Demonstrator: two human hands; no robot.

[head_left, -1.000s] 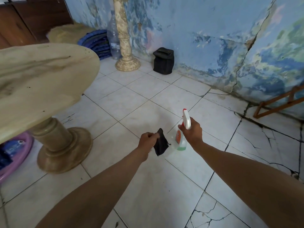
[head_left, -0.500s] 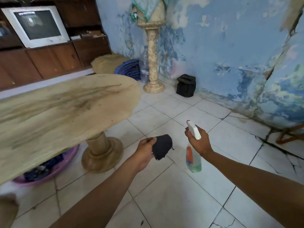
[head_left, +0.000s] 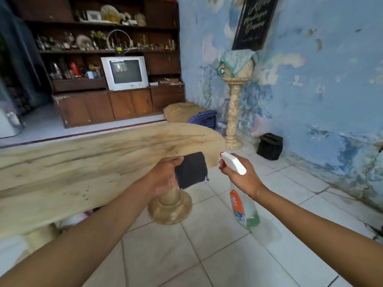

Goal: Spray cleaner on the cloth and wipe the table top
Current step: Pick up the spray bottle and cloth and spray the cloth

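Observation:
My left hand [head_left: 163, 177] grips a folded dark cloth [head_left: 191, 169], held up flat with its face turned toward the spray nozzle. My right hand [head_left: 243, 178] holds a clear spray bottle [head_left: 245, 208] by its white trigger head, the red nozzle tip pointing left at the cloth a short gap away. The bottle has an orange label and a little green liquid at the bottom. The beige marble table top [head_left: 72, 162] stretches across the left, behind and below the cloth, on a round pedestal base [head_left: 170, 208].
White tiled floor [head_left: 207, 245] lies below my arms. A stone pillar stand [head_left: 234, 112] and a black bag [head_left: 270, 146] sit by the peeling blue wall. A wooden cabinet with a television [head_left: 125, 72] fills the back. Folded mats [head_left: 202, 119] lie near the pillar.
My view has tilted up, bringing the cabinet and more table top into sight. Both hands rose, and the cloth now faces the nozzle flat instead of hanging.

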